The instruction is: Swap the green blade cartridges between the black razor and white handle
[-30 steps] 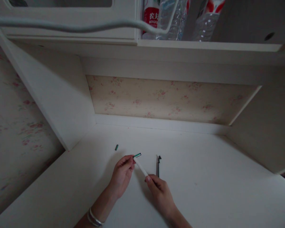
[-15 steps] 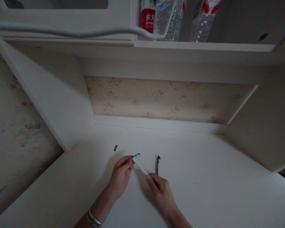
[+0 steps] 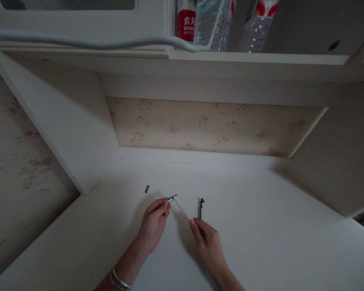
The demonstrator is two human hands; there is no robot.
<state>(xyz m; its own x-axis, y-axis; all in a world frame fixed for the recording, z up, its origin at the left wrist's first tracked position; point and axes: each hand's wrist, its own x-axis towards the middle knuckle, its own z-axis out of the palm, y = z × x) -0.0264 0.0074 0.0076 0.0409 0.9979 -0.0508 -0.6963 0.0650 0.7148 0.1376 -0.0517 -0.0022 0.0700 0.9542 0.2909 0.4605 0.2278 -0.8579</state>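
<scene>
My left hand [image 3: 155, 220] pinches a small, shiny dark green piece [image 3: 171, 198] by its near end, above the white desk. In my right hand [image 3: 206, 240] is a slim white stick [image 3: 183, 208], held between thumb and fingers and pointing up to the left. The stick's tip meets the far end of the green piece; whether it goes inside is too small to tell. A second small dark green piece [image 3: 147, 188] lies on the desk to the left. Just beyond my right hand lies a thin black object [image 3: 201, 204] with a hooked end, its near part hidden.
The white desktop [image 3: 261, 214] runs back to a low ledge [image 3: 200, 157] and a flowered wall panel. Side panels stand left and right. Overhead, a shelf [image 3: 261, 58] holds several plastic bottles [image 3: 186, 24], and a pale cable [image 3: 109, 42] hangs across its front.
The white stick's tip has shifted from beside my left fingertips to the far end of the green piece. My right hand has moved slightly up and right. My left hand has hardly moved.
</scene>
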